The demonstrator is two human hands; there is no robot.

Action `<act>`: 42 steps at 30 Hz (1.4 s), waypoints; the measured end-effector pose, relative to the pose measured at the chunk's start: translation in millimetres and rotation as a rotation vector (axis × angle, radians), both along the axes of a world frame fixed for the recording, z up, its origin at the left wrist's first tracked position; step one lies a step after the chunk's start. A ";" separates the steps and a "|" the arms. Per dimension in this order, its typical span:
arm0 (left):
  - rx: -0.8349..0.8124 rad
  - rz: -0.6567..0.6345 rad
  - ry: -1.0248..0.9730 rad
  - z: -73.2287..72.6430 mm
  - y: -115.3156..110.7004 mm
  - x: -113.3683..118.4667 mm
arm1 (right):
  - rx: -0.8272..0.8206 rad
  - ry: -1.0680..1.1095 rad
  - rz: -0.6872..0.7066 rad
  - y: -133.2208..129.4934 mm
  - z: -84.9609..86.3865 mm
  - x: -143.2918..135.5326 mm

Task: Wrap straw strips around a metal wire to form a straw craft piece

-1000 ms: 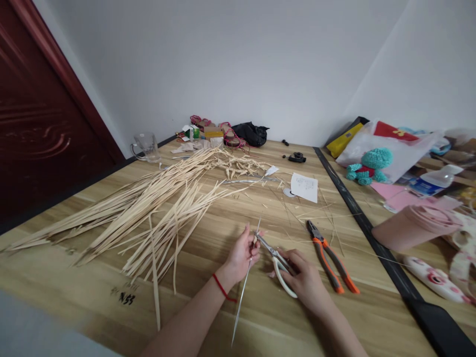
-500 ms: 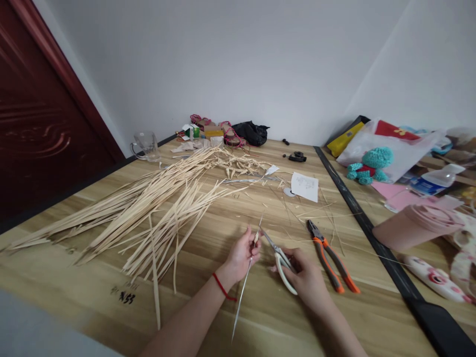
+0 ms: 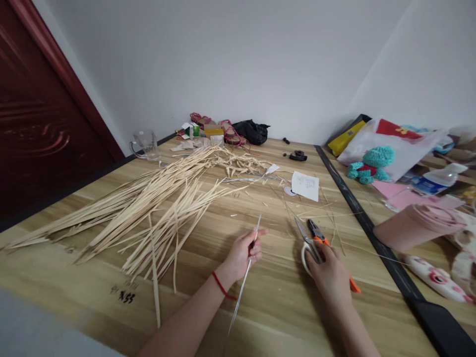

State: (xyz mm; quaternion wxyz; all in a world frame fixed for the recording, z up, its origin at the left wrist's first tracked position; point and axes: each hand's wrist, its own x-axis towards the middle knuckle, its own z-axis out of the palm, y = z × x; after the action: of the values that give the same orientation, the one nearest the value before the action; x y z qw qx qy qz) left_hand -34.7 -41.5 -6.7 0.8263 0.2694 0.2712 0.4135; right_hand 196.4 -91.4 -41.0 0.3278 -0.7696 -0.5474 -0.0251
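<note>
Between the fingers of my left hand point(image 3: 241, 254), which wears a red cord at the wrist, runs a slim silvery wire point(image 3: 241, 293), slanting up past the fingertips and down below the palm. The index finger points out to the right. My right hand point(image 3: 331, 278) is closed around white-handled scissors point(image 3: 300, 229), their blades aimed away from me and nearly together. Close beside the scissors, partly covered by that hand, lie pliers point(image 3: 315, 229) with orange and grey handles. Left of both hands spread long, pale, straw-like strips point(image 3: 174, 218).
Against the back wall are a black plastic bag point(image 3: 251, 133) and small boxes. A glass mug point(image 3: 147, 146) stands at the back left. On the right are a note paper point(image 3: 305, 185), a turquoise crocheted doll point(image 3: 378, 157), a pink roll point(image 3: 412, 227) and a bottle point(image 3: 435, 181).
My right hand has carried the scissors to the right, away from the wire and up to the pliers. A small pale bit at my left fingertips is gone from view; that hand still holds the wire.
</note>
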 end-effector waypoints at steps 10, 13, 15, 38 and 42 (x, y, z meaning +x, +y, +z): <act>0.223 0.115 0.350 3.8 -6.6 6.9 | 0.046 -0.249 0.035 2.4 -7.1 1.4; 0.233 0.124 0.406 3.5 -8.3 7.7 | 0.070 -0.233 0.056 3.2 -8.2 1.5; 0.230 0.129 0.422 1.8 -8.4 8.0 | 0.074 -0.211 0.077 4.2 -9.9 1.0; 0.091 0.332 0.339 -23.9 24.9 22.4 | -0.139 -0.224 0.548 133.1 90.8 -138.0; 0.069 0.343 0.363 -31.0 26.2 26.4 | -0.250 -0.320 0.666 183.3 94.0 -192.8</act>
State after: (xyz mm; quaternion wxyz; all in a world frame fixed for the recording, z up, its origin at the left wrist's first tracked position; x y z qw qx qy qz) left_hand -8.3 -15.4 -37.7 0.6721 0.3175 0.4426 0.5015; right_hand 3.6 91.9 53.0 0.1320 -0.5702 -0.8103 0.0299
